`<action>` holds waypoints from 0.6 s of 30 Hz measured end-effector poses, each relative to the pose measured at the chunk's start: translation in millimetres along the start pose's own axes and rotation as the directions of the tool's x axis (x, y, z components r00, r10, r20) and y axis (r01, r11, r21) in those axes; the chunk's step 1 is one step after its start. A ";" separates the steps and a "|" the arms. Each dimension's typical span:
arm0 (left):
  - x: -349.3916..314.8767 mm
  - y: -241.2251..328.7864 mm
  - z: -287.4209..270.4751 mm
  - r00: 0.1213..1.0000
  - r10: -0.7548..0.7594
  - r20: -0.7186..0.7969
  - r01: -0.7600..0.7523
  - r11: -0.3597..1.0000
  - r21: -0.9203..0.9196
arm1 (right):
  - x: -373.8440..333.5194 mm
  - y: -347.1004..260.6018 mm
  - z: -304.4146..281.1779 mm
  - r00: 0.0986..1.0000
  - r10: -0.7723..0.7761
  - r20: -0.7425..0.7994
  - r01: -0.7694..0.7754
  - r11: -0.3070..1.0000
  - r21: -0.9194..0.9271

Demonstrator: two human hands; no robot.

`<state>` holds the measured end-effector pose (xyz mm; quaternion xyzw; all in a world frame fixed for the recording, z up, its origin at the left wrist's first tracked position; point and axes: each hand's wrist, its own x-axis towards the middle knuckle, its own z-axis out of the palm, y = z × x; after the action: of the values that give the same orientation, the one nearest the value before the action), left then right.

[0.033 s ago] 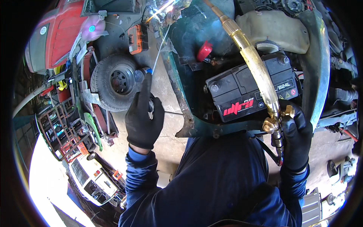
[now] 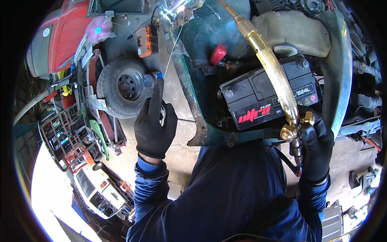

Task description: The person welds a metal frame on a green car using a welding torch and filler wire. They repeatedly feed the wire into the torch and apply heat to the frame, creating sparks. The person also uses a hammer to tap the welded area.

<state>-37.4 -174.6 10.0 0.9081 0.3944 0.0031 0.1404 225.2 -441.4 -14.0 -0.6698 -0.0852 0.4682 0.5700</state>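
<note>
My gloved left hand [image 2: 155, 127] is closed around a thin metal filler rod [image 2: 174, 50], index finger stretched along it. The rod runs up to a bright glow [image 2: 180, 7] at a rusty metal edge at the top of the view. A silvery looped bit shows in the palm, and a thin length sticks out to the right. My gloved right hand [image 2: 316, 151] grips a brass gas welding torch [image 2: 274, 72] by its valve end, beside two knurled knobs. The torch slants up and left over a black car battery [image 2: 268, 92]; its tip is out of view.
A green vehicle body edge [image 2: 242, 137] frames the battery. A pale plastic reservoir [image 2: 292, 34] and a red-capped part [image 2: 218, 54] are beyond it. Left on the floor are a wheel [image 2: 121, 86], an orange-and-black case [image 2: 146, 41] and metal frames; a red vehicle panel [image 2: 66, 38] stands farther off.
The orange streak beside the glow at the top is gone, and the glow looks smaller. My left hand has shifted very slightly; the right hand and torch look still.
</note>
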 end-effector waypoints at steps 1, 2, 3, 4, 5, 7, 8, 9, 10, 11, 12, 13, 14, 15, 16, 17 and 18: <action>1.6 1.5 1.7 1.000 -0.020 0.011 0.020 1.000 0.016 | 2.1 0.2 1.1 1.000 -0.002 -0.006 0.002 1.000 -0.006; 2.9 2.4 3.0 1.000 -0.018 -0.002 0.018 1.000 -0.004 | 3.1 -0.5 1.1 1.000 0.007 -0.006 -0.008 1.000 -0.014; 3.2 2.7 3.4 1.000 -0.025 0.000 0.025 1.000 0.010 | 4.3 -0.4 2.0 1.000 0.013 -0.007 -0.013 1.000 -0.014; 3.2 2.4 3.8 0.999 -0.034 -0.006 0.034 0.998 0.044 | 5.4 -0.6 2.9 1.000 0.019 -0.008 -0.019 1.000 -0.014; 3.2 1.3 3.7 1.000 -0.021 -0.010 0.021 1.000 0.017 | 6.6 0.2 4.9 1.000 0.016 -0.011 -0.016 1.000 -0.004; 4.6 -2.9 4.7 0.999 0.017 -0.039 -0.017 1.000 0.002 | 10.0 0.1 6.6 1.000 0.014 0.002 -0.014 1.000 0.009; 5.5 -5.3 5.4 0.997 0.042 -0.058 -0.043 0.999 -0.006 | 11.4 -0.7 6.9 1.000 0.016 0.017 -0.017 1.000 0.012; 7.4 -8.4 6.2 0.993 0.079 -0.085 -0.081 0.997 -0.014 | 12.7 -1.5 7.2 0.999 0.020 0.032 -0.020 1.000 0.015; 6.7 -9.7 6.4 0.993 0.078 -0.092 -0.082 0.996 -0.046 | 13.4 -2.2 7.9 0.999 0.017 0.037 -0.018 1.000 0.020; 6.9 -11.2 6.9 0.992 0.077 -0.098 -0.084 0.993 -0.078 | 13.9 -2.9 8.5 0.999 0.015 0.042 -0.016 1.000 0.025; 5.5 -11.5 6.6 0.996 0.039 -0.081 -0.049 0.990 -0.134 | 14.5 -3.5 9.0 0.998 0.014 0.060 -0.017 0.999 0.047; 4.4 -11.7 6.1 0.998 0.002 -0.063 -0.014 0.982 -0.188 | 15.1 -3.9 9.4 0.998 0.015 0.058 -0.016 0.999 0.032; 3.9 -11.8 5.4 0.999 -0.020 -0.050 0.009 0.977 -0.213 | 15.9 -4.1 9.7 0.998 0.018 0.068 -0.020 0.999 0.034; 3.2 -11.6 4.3 0.998 -0.042 -0.036 0.032 0.971 -0.238 | 16.5 -4.2 9.9 0.997 0.021 0.078 -0.024 0.999 0.035; 2.9 -11.5 3.7 0.998 -0.060 -0.025 0.051 0.963 -0.265 | 17.5 -3.4 11.0 0.998 0.004 0.065 -0.005 1.000 0.016; 2.9 -11.2 3.5 0.997 -0.072 -0.022 0.064 0.960 -0.271 | 18.7 -2.3 12.2 0.999 -0.014 0.052 0.014 1.000 -0.004; 2.9 -11.2 3.7 0.996 -0.081 -0.023 0.071 0.957 -0.280 | 19.3 -1.8 12.9 0.999 -0.025 0.043 0.026 0.999 -0.024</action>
<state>-43.0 -166.2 3.2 0.8632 0.4271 0.0690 0.2603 227.1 -419.4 -21.5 -0.6653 -0.1117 0.4740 0.5659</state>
